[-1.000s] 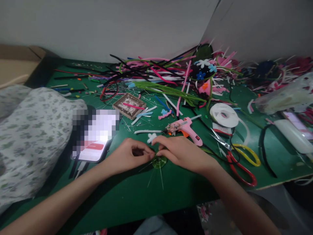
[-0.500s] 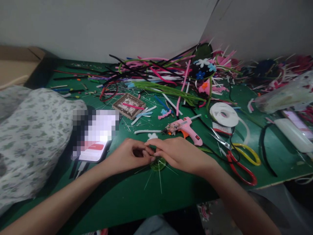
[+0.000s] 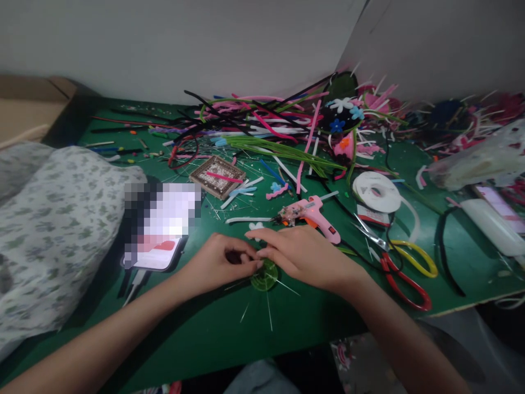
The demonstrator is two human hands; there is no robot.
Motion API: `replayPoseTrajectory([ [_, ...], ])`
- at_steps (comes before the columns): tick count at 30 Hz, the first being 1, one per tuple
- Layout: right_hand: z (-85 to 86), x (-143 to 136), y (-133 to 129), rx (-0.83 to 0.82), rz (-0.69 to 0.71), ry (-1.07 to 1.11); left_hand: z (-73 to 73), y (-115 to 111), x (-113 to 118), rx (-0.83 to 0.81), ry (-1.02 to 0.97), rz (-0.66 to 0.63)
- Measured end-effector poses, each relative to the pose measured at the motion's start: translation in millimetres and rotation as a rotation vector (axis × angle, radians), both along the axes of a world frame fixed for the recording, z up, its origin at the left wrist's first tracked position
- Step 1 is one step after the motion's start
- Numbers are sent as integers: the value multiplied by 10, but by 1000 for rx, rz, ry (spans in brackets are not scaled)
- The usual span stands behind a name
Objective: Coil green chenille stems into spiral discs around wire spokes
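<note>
Centrally, close to the near edge of the green surface (image 3: pixel 197 339), a green disc (image 3: pixel 266 279) lies with thin wires (image 3: pixel 269 312) fanning towards that edge. The left hand (image 3: pixel 217 260) is clamped on the disc's far-left rim, thumb against fingers. The right hand (image 3: pixel 309 254) meets it there, thumb and forefinger close together; whether they grip anything, one cannot tell. Scissors (image 3: pixel 383 247) lie towards the right edge. Just beyond the right fingers sits a white flower (image 3: pixel 256 226), then a pink glue gun (image 3: pixel 314 209). Farther back, coloured pipe cleaners (image 3: pixel 266 125) heap along the far edge.
</note>
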State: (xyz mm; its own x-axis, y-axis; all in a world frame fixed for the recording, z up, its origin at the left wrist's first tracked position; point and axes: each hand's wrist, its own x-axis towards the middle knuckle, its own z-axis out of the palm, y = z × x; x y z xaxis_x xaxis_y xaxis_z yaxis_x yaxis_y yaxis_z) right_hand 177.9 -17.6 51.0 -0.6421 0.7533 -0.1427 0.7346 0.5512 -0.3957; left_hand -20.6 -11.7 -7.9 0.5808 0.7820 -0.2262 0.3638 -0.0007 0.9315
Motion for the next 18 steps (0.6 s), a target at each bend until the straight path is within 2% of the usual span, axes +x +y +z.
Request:
replayPoseTrajectory([
  [3, 70, 103, 17, 96, -161, 118, 0, 9, -9, -22, -16, 9],
  [6, 116, 296, 44, 290, -407, 259, 2, 21, -15, -50, -36, 42],
  [9, 57, 541, 105, 486, -661, 335, 6, 25, -23, -91, -90, 96],
  [11, -37, 681, 160, 463, -756, 333, 11, 22, -30, -106, -135, 104],
  [15, -224, 754, 225, 195, -740, 205, 33, 13, -35, -92, -149, 67],
  [18, -278, 647, 199, 212, -732, 80, 53, 13, -25, -84, -123, 64],
])
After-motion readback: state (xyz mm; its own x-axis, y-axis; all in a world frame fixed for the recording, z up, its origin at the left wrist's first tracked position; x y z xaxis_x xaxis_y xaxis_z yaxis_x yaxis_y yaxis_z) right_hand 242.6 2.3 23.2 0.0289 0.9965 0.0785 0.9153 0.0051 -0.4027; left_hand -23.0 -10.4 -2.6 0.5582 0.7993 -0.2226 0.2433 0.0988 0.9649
